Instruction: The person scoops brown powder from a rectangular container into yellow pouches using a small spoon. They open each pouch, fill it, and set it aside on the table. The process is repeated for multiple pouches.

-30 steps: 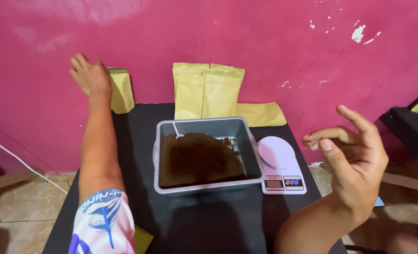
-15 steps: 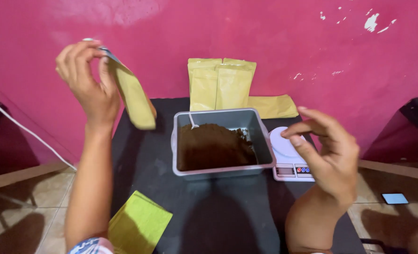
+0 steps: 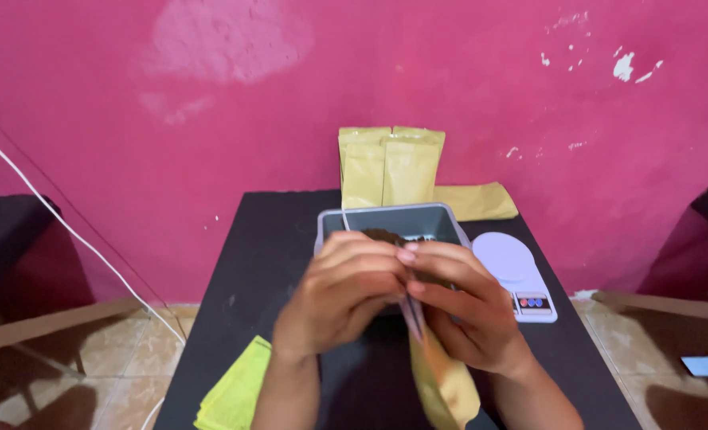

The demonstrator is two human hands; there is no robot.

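Yellow pouch (image 3: 447, 382) top pinched between left hand (image 3: 342, 296), right hand (image 3: 467, 312) fingers.

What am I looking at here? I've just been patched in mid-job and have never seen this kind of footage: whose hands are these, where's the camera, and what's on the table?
There is no machine here. The camera sits on a person's head and looks down at their own two bare hands. The left hand and right hand meet in front of the chest, pinching the top of a yellowish paper pouch that hangs below them. Beneath lies a black table. On it stand a grey tray holding brown powder, a white kitchen scale to its right, and more pouches leaning on the pink wall. A stack of brighter yellow pouches lies at the near left edge.
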